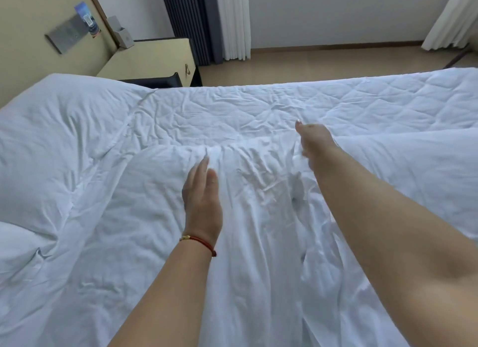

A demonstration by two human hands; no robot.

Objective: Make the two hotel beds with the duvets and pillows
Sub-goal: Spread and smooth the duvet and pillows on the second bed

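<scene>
A white, wrinkled duvet [116, 217] covers the near half of the bed, its bunched edge running across the middle. Beyond it lies the quilted white mattress cover [362, 101]. A white pillow [51, 119] rests at the left, against the headboard wall. My left hand [203, 199], with a red cord on the wrist, lies flat on the duvet, fingers together and stretched toward the bunched edge. My right hand [314, 139] reaches further, over the duvet's edge; its fingers seem to pinch the fabric, though the grip is partly hidden.
A beige bedside table [152, 59] stands past the bed's far left corner, with a small box [121, 36] on it. A wall panel [67, 32] sits on the headboard wall. Curtains [232, 20] hang at the back, above a strip of wooden floor [323, 62].
</scene>
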